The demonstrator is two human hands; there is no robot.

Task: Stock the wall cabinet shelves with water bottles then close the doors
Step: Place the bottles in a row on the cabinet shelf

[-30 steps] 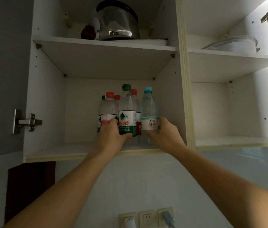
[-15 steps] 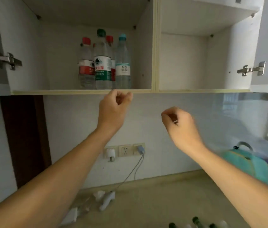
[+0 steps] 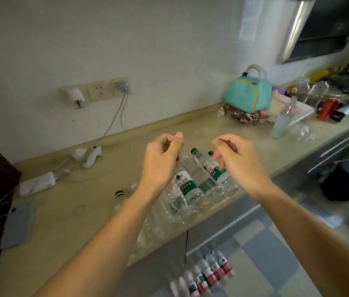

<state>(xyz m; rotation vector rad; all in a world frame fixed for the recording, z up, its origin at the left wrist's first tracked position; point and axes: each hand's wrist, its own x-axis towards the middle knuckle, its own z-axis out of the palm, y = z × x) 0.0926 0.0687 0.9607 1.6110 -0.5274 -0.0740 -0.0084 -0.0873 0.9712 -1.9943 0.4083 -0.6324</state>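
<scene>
Left hand: left hand [image 3: 162,160] raised above the counter, back of hand toward the viewer, fingers loosely curled toward the thumb, holding nothing.
Right hand: right hand [image 3: 236,161] level with the left, a gap between them, fingers drooping in a loose curl, empty.
Forearms: both bare, reaching in from the bottom edge.
Water bottles: water bottles [image 3: 187,185] lying on their sides in a row on the counter [image 3: 66,228], directly under the hands, near the front edge; green caps and green labels on several; the hands cover part of the row.
More bottles: second cluster [image 3: 206,273] below the counter front, red-labelled, blurred.
Wall: socket strip [image 3: 96,91] with a cable trailing down.
Right end: teal bag [image 3: 247,94], clutter beyond it.
</scene>
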